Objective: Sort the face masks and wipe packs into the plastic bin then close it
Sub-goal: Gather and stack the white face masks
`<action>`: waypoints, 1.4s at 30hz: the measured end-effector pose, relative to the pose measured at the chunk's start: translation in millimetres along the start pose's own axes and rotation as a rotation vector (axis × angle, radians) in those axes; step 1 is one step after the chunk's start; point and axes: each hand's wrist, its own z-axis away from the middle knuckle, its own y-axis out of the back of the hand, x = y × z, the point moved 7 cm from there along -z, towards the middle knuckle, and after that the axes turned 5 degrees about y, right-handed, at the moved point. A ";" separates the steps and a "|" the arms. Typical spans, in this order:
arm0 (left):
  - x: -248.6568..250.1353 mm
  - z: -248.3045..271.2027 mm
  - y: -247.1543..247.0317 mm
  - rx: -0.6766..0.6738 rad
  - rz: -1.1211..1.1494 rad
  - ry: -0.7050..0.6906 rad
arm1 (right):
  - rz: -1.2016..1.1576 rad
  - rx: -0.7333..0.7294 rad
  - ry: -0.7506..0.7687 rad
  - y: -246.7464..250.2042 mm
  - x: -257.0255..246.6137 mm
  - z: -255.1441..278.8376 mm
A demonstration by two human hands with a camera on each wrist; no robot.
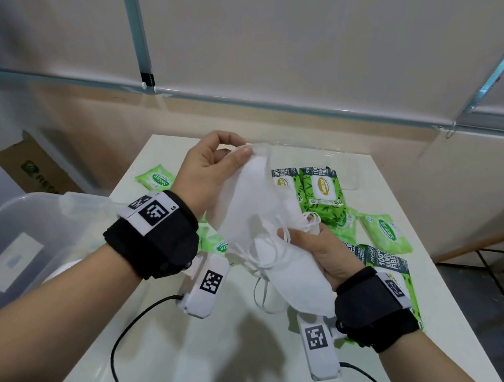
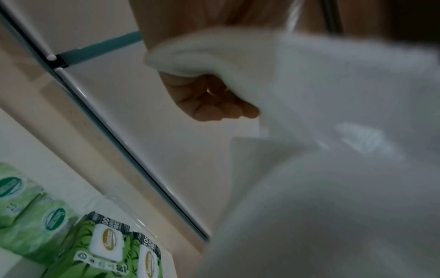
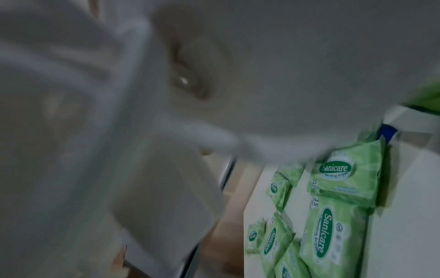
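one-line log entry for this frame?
left hand: pinching masks | right hand: gripping masks | wipe packs: on table | bin: open

Small pale green wipe packs below the right hand read "Sanicare" and "15", while large bamboo-print wipe packs beyond the hands show "Sanicare", "100%" and "BAMBOO FIBER"; wrist markers bear square code patterns only.

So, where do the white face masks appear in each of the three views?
Head: white face masks at centre, held by left hand and right hand.
Left wrist: filling the right side.
Right wrist: blurred, across the top.
Shared landmark: green wipe packs.
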 end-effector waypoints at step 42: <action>23.5 22.2 -38.1 -0.594 -0.965 -0.106 | -0.061 0.517 -0.165 53.3 4.7 -2.7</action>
